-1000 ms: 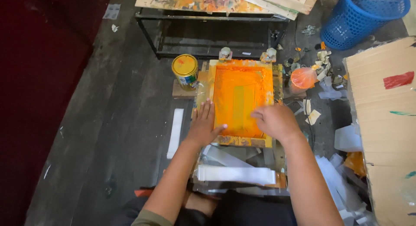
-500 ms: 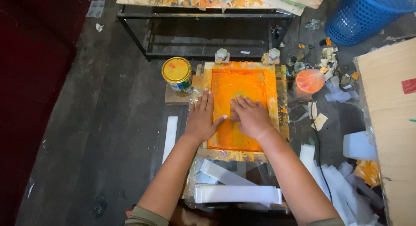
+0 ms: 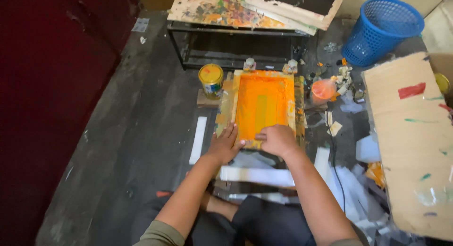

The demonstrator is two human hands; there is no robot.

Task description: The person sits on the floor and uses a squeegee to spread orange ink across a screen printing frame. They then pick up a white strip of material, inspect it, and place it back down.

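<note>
Your two hands have slid back toward you: half a second ago they lay in the middle of the orange screen, and now they sit at its near edge. Your right hand [image 3: 279, 139] is curled shut and pressing down on the near end of the orange screen frame [image 3: 262, 108]; I cannot tell if something is hidden under your fingers. Your left hand [image 3: 225, 144] lies flat with its fingers spread, touching the frame's near left corner, most likely to keep the frame from sliding. The frame lies flat on the floor, stretching away from both hands, wet with orange ink. A yellow paint can [image 3: 211, 80] stands just beside its far left corner. An orange cup [image 3: 323, 90] sits near its right side. A white strip [image 3: 198, 139] lies on the floor to the left. A blue basket [image 3: 381, 30] stands well apart, far right.
</note>
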